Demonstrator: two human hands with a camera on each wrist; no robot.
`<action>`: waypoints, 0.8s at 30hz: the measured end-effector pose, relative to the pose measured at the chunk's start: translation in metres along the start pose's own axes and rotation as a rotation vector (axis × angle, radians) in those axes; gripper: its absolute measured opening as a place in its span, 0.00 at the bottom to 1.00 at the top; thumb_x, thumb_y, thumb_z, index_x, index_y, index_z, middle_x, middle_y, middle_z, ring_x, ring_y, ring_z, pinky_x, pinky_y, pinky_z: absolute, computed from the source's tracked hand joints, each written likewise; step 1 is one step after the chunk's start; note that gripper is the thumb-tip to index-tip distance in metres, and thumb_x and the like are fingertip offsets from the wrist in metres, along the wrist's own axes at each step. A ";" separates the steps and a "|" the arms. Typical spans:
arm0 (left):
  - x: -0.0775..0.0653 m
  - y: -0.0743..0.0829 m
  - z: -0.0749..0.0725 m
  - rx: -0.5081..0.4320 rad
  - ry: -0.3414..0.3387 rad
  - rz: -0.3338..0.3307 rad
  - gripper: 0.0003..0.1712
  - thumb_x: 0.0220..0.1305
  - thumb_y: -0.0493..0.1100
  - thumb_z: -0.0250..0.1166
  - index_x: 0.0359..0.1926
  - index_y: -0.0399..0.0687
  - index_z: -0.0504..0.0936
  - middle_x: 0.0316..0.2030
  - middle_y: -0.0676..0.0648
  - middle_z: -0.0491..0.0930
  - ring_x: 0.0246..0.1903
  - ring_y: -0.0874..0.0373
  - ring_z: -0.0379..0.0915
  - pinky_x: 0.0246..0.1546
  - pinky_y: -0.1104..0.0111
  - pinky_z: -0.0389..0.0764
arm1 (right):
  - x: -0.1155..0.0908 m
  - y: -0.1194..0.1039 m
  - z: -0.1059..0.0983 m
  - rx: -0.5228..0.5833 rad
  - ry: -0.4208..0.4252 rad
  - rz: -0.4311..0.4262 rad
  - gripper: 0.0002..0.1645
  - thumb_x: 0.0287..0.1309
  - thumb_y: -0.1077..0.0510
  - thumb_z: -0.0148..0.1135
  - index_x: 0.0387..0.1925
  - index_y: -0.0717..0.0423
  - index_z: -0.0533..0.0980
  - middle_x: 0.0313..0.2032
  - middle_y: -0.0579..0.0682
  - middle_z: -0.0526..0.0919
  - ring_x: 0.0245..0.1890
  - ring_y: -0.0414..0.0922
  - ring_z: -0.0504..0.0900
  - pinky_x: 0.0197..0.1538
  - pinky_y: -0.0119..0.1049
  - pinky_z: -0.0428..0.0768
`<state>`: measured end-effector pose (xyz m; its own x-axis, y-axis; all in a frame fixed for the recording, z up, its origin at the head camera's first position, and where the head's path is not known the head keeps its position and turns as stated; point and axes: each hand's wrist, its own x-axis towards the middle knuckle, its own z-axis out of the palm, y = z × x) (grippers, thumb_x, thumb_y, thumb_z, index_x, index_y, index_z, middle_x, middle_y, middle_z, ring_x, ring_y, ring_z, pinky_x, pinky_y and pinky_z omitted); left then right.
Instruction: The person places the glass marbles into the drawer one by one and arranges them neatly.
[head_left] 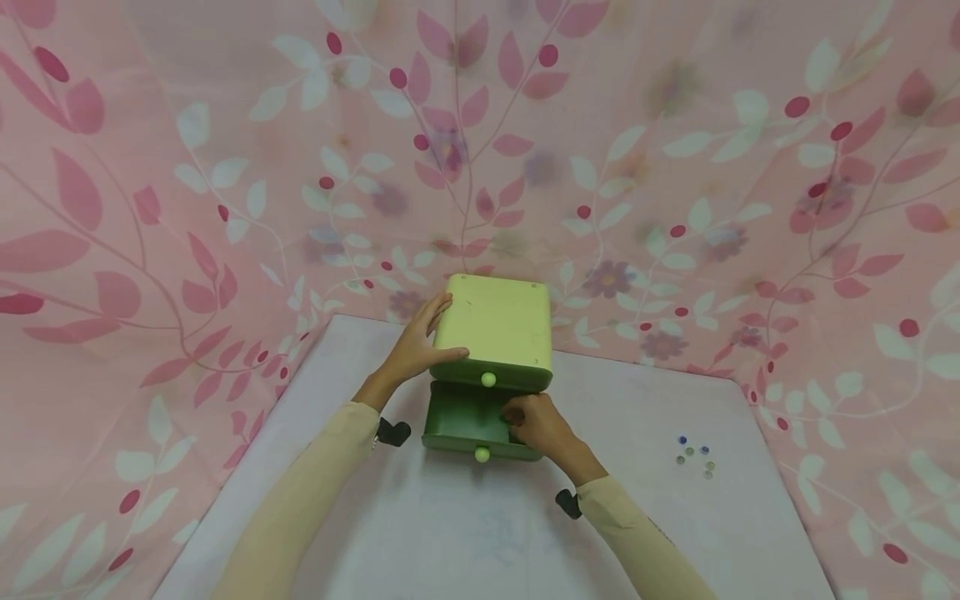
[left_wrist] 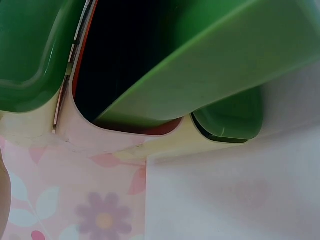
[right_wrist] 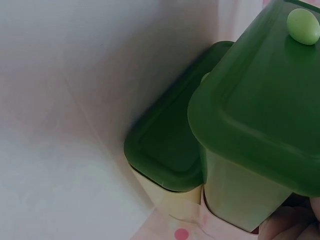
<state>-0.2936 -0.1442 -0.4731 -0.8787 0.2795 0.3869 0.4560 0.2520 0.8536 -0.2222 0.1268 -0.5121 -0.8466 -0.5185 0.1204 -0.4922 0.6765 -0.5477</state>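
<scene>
A small drawer cabinet (head_left: 495, 321) with a yellow-green top stands near the back edge of the table. Its green drawer (head_left: 457, 444), which has a light green knob (head_left: 482, 454), is pulled well out below the closed top drawer. My left hand (head_left: 412, 348) rests against the cabinet's left side, thumb on the top near the front. With fingers bent, my right hand (head_left: 543, 425) reaches over the right side of the open drawer; whether anything is between the fingertips is hidden. In the right wrist view, some fingers (right_wrist: 290, 225) show beside the drawer wall (right_wrist: 245, 187).
Several small glass beads (head_left: 704, 450), blue and pale, lie on the white tabletop (head_left: 630, 533) to the right. A closed lower drawer (right_wrist: 165, 135) sits under the open one. Pink floral cloth (head_left: 637, 208) hangs behind and at both sides.
</scene>
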 end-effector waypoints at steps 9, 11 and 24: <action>0.000 -0.002 0.000 -0.006 0.001 0.007 0.67 0.46 0.53 0.80 0.77 0.45 0.46 0.74 0.51 0.54 0.71 0.63 0.50 0.71 0.65 0.55 | -0.004 0.004 0.002 0.092 0.018 -0.023 0.17 0.46 0.75 0.69 0.40 0.61 0.84 0.36 0.51 0.86 0.34 0.42 0.84 0.38 0.31 0.83; 0.000 -0.003 0.000 -0.003 0.000 0.009 0.67 0.46 0.53 0.80 0.77 0.46 0.46 0.74 0.52 0.54 0.71 0.64 0.50 0.71 0.65 0.56 | -0.005 0.004 0.001 0.116 0.015 -0.029 0.17 0.47 0.74 0.69 0.41 0.62 0.83 0.37 0.52 0.86 0.35 0.43 0.84 0.39 0.32 0.84; -0.007 0.027 -0.004 -0.018 -0.041 0.013 0.63 0.50 0.43 0.78 0.77 0.39 0.44 0.74 0.39 0.51 0.73 0.49 0.48 0.71 0.53 0.53 | -0.007 0.000 -0.003 0.191 0.028 -0.080 0.17 0.50 0.74 0.68 0.44 0.66 0.82 0.40 0.55 0.86 0.38 0.46 0.85 0.41 0.37 0.85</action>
<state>-0.2757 -0.1433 -0.4509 -0.8662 0.3202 0.3838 0.4644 0.2318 0.8547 -0.2166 0.1320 -0.5101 -0.8130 -0.5500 0.1913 -0.5130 0.5211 -0.6821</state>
